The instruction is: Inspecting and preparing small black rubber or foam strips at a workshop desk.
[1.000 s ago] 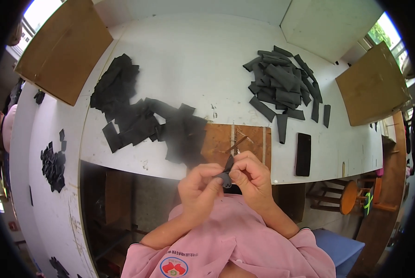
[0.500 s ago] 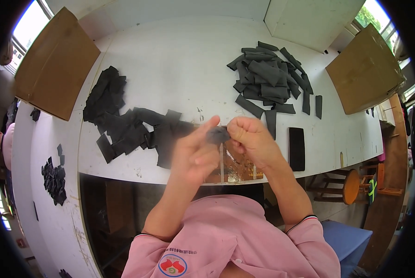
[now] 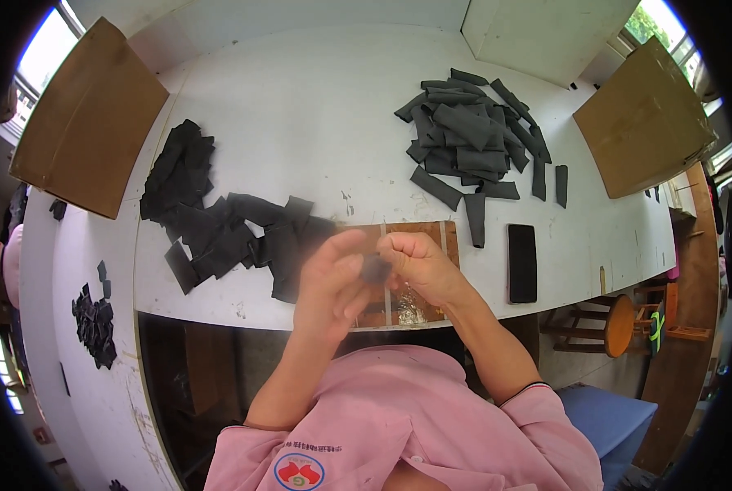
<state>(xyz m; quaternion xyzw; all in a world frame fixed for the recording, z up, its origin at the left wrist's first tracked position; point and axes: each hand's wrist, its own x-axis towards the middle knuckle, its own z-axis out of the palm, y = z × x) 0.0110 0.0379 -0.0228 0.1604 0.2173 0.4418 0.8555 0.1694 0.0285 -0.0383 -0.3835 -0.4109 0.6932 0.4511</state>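
In front of my chest, a bunched dark grey fabric piece (image 3: pixel 374 269) sits between my two hands. My right hand (image 3: pixel 425 267) is closed, pinching the piece's right side between thumb and fingers. Against its left side, my left hand (image 3: pixel 330 280) has its fingers curled, somewhat smeared by motion. Exactly how the left fingertips grip is hard to see. Flat dark fabric pieces (image 3: pixel 219 237) lie in a loose heap to the left, reaching close to my left hand. Farther right is a pile of narrow dark grey fabric tubes (image 3: pixel 464 135).
A brown taped board (image 3: pixel 419 237) lies under my hands at the table's front edge. To its right rests a black phone (image 3: pixel 522 263). Cardboard boxes (image 3: pixel 92 114) flank the white table (image 3: pixel 300 123). Small dark pieces (image 3: pixel 94 326) are on the left side table; a stool (image 3: pixel 618 326) stands right.
Both hands have come slightly lower and nearer my body with the fabric piece. My left index finger, raised before, is now bent toward the piece. The board shows more.
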